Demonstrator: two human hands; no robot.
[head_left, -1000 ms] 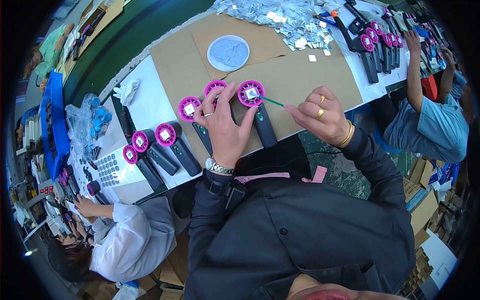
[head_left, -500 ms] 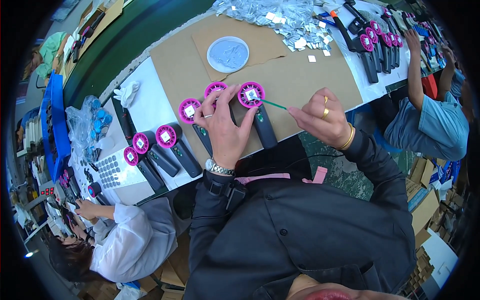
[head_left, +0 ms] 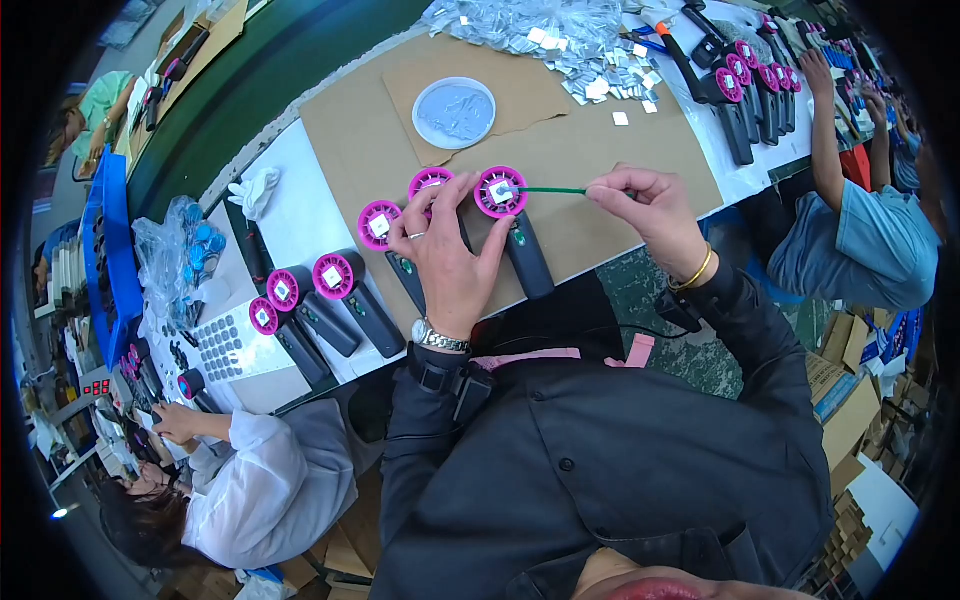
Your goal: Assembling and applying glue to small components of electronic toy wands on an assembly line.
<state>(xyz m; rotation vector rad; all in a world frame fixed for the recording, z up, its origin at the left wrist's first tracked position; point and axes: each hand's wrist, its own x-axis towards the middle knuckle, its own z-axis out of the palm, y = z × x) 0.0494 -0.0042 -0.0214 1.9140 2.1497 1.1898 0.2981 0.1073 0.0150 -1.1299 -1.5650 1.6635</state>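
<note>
My right hand (head_left: 648, 215) pinches a green stick (head_left: 553, 190), its tip over a pink-rimmed fan (head_left: 528, 252), nearer me than the paste dish (head_left: 446, 144), perhaps for easy reach; my left hand (head_left: 450, 255) arches over the neighbouring fan (head_left: 428, 172), grip unclear.

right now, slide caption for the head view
Right hand holds thin green stick at white square inside round pink rim.

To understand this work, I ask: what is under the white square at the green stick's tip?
Around the white square, the pink wheel is visible. What lies directly beneath the square is covered. A grey smear partly hides its top.
</note>
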